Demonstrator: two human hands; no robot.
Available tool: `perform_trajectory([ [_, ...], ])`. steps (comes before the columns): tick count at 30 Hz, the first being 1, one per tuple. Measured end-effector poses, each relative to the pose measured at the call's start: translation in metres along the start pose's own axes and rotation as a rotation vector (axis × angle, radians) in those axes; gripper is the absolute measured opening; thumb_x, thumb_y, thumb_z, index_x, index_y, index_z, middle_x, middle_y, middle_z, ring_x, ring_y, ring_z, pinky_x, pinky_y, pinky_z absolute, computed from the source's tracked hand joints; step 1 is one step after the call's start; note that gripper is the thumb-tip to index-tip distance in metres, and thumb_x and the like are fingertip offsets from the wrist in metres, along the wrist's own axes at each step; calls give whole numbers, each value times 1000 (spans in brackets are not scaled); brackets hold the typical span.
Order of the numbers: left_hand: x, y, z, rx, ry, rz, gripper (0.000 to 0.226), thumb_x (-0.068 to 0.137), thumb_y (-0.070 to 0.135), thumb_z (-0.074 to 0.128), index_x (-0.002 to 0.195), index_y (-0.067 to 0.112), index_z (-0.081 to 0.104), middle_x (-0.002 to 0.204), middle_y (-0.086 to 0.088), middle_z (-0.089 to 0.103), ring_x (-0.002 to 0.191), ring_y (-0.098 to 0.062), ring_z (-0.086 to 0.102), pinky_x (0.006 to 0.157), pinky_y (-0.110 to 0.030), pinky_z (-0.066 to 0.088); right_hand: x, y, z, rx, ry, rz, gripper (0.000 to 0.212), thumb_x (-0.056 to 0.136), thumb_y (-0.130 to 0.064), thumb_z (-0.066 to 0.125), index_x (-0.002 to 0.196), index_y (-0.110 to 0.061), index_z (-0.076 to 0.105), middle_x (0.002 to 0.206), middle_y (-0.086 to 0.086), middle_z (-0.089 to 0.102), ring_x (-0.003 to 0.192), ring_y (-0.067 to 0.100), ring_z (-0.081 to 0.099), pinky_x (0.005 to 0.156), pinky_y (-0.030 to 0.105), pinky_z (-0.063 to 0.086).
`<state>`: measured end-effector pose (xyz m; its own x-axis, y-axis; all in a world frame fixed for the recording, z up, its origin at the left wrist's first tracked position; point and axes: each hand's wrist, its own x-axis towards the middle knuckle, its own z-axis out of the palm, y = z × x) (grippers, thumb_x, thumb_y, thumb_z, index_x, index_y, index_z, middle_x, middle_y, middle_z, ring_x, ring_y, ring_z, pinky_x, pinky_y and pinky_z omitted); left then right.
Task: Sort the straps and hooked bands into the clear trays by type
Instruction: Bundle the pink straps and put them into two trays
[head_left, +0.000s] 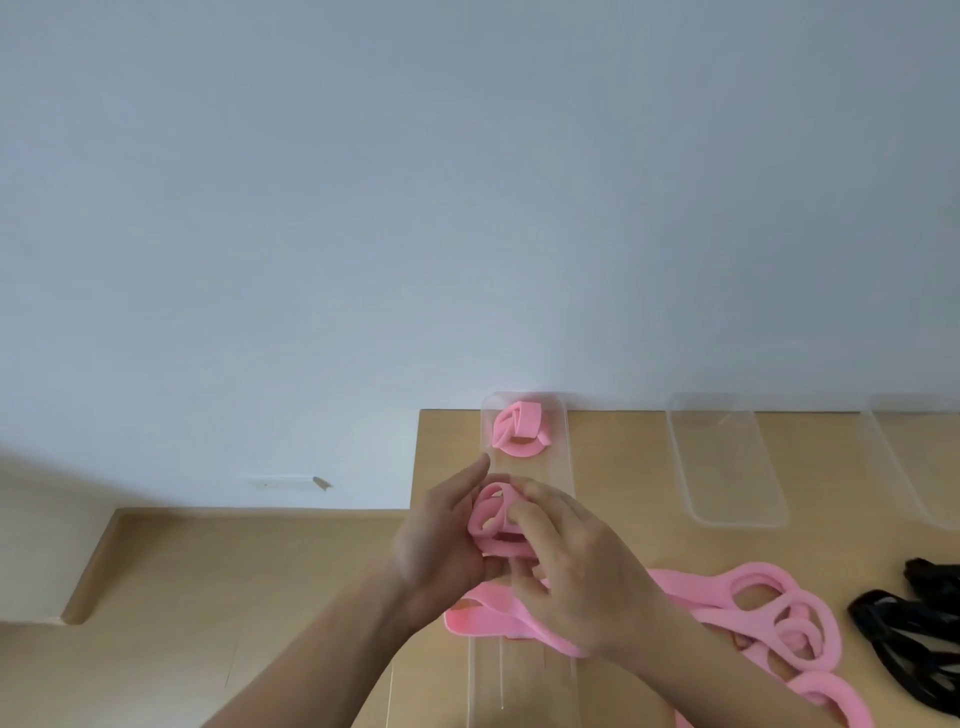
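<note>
Coiling step: left hand (441, 540) and right hand (576, 571) together grip a part-wound pink strap (493, 525) over the left tray (550, 467), which holds one finished coil (519, 431). Next move, judged: complete the winding and set it beside that coil. Middle tray (727, 467) and right tray (904, 467) appear unfilled; black bands (909, 629) lie far right.

I see plain pink straps (753, 618) beside black hooked bands (914, 639), clear trays (727, 462), a tan wood worktop (618, 467) and a pale blue-grey wall (363, 208).
</note>
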<state>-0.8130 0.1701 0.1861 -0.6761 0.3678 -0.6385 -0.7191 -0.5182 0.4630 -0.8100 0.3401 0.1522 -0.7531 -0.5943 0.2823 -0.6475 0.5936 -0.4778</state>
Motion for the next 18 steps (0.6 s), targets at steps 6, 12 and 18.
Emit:
perform_trajectory([
  [6,37,6,-5,427,313,78,54,100,59,45,121,15,69,110,-10,76,93,-30,74,75,-42,60,18,39,7,155,160,102,17,72,-1,67,87,-3,60,89,5,63,79,22,57,70,34,51],
  [12,58,7,-32,673,609,269,15,102,32,59,110,22,67,112,-2,69,85,-17,68,73,-34,57,43,73,35,-101,22,91,23,68,-8,58,91,-8,55,89,11,63,76,31,59,68,38,53],
  [18,58,-8,-43,675,647,305,11,99,28,63,109,25,67,107,6,68,93,-20,71,76,-38,60,48,77,52,-290,-111,89,31,64,-16,81,89,-6,64,85,11,61,73,30,61,62,39,57],
])
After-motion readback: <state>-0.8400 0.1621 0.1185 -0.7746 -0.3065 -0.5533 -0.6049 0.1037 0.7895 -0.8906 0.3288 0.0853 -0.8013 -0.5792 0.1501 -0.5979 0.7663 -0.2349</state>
